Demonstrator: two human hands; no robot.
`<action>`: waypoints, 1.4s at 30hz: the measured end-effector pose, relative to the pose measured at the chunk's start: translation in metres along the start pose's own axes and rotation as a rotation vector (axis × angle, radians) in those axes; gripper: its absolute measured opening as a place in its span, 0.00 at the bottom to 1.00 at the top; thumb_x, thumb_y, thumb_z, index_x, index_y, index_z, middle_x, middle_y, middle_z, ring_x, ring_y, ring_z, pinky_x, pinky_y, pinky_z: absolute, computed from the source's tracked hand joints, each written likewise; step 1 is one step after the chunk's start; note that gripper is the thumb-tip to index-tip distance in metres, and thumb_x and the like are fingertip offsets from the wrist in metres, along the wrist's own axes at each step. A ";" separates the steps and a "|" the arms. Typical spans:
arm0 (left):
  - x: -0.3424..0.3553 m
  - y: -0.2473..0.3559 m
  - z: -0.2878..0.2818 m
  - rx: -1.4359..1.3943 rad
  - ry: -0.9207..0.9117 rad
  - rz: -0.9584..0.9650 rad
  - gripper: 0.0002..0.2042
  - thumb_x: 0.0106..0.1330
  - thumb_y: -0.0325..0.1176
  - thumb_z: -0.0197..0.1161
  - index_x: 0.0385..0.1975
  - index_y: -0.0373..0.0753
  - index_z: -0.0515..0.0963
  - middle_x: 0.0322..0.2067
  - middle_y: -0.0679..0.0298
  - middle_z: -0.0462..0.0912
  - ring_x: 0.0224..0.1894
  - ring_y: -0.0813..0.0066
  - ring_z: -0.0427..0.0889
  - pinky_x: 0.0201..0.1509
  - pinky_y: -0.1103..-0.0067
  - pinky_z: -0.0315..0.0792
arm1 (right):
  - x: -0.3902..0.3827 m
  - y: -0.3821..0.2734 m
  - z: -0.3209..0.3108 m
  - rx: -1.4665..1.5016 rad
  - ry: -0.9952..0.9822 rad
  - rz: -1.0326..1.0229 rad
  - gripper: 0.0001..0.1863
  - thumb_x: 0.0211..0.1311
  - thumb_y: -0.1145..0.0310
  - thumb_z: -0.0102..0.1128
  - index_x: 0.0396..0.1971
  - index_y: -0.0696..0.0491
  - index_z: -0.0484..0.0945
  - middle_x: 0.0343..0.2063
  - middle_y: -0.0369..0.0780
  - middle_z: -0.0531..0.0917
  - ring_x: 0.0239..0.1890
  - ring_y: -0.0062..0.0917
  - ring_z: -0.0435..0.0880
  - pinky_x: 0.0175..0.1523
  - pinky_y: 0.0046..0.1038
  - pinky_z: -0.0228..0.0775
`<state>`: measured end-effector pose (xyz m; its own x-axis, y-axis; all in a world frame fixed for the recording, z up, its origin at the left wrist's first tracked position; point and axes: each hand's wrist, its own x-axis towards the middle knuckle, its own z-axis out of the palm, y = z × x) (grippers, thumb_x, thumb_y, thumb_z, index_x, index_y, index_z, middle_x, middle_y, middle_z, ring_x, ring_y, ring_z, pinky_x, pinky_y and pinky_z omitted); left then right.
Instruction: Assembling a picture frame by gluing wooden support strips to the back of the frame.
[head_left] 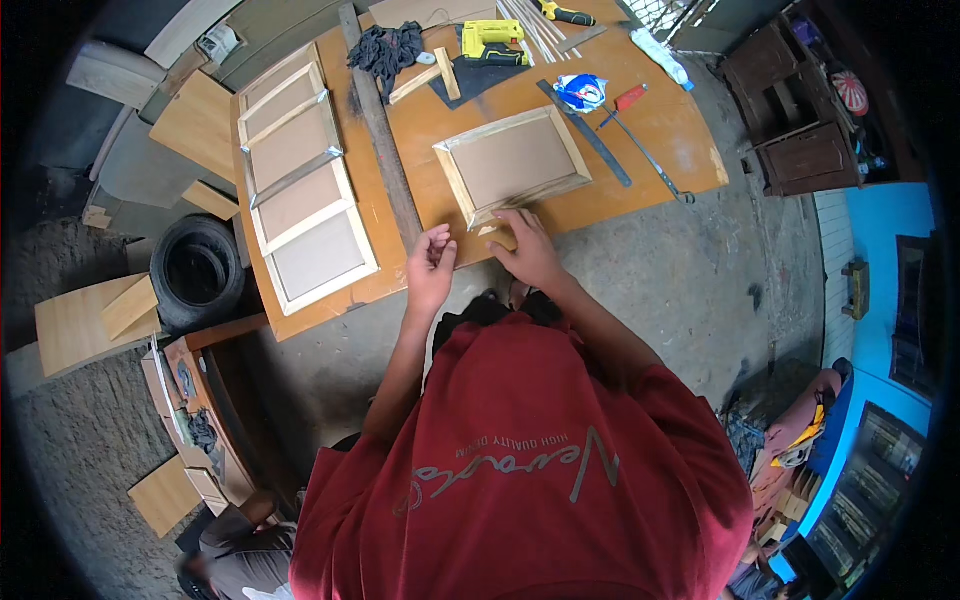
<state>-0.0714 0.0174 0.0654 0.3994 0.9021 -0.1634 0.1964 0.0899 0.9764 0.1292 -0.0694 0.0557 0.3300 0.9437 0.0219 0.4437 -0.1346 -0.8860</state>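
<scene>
A wooden frame with a brown board panel (pixel 513 163) lies on the orange-brown table (pixel 640 150) in front of me. My right hand (pixel 530 250) is at its near edge, fingers stretched out and thumb apart, the fingertips by the pale rail. Just left of the frame's near corner, my left hand (pixel 431 268) hovers over the table edge with its fingers curled in. Whether something small is in those fingers is hidden. A dark, worn wooden bar (pixel 385 140) runs lengthwise along the table, left of the frame.
Joined framed panels (pixel 300 170) lie along the table's left side. Farther back are a dark cloth (pixel 388 47), a yellow-black power tool (pixel 492 42) and a wooden square (pixel 445 75). A flat metal bar (pixel 590 135) and red-handled screwdriver (pixel 625 100) lie right. Tires (pixel 197 272) stand left.
</scene>
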 end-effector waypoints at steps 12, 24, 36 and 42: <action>0.062 -0.017 0.010 0.670 -0.094 0.531 0.26 0.58 0.34 0.72 0.57 0.36 0.77 0.54 0.50 0.77 0.59 0.47 0.75 0.65 0.59 0.70 | -0.005 0.016 0.044 -0.280 0.157 -0.005 0.35 0.56 0.65 0.70 0.65 0.47 0.72 0.68 0.48 0.70 0.71 0.48 0.66 0.73 0.52 0.56; 0.154 0.001 -0.013 0.697 -0.587 0.810 0.13 0.62 0.25 0.65 0.44 0.48 0.87 0.58 0.54 0.77 0.63 0.50 0.73 0.70 0.60 0.67 | -0.018 -0.011 0.080 -0.315 0.264 0.215 0.32 0.63 0.65 0.68 0.67 0.49 0.71 0.65 0.49 0.72 0.68 0.47 0.70 0.70 0.46 0.63; 0.186 -0.002 0.007 0.750 -0.987 0.817 0.17 0.63 0.22 0.61 0.46 0.52 0.87 0.75 0.55 0.61 0.79 0.47 0.54 0.80 0.51 0.46 | -0.015 -0.020 0.100 -0.417 0.304 0.309 0.37 0.61 0.60 0.69 0.71 0.44 0.69 0.62 0.47 0.73 0.65 0.45 0.71 0.64 0.45 0.64; 0.194 -0.011 0.012 0.725 -1.011 0.850 0.14 0.63 0.23 0.61 0.43 0.51 0.86 0.76 0.53 0.59 0.79 0.46 0.52 0.80 0.50 0.46 | -0.002 -0.021 0.097 -0.500 0.253 0.295 0.37 0.62 0.57 0.70 0.72 0.38 0.70 0.54 0.46 0.75 0.58 0.42 0.74 0.63 0.45 0.65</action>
<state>0.0149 0.1860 0.0210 0.9905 -0.1134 0.0780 -0.1375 -0.7902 0.5973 0.0386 -0.0388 0.0299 0.6577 0.7528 -0.0275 0.6192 -0.5610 -0.5494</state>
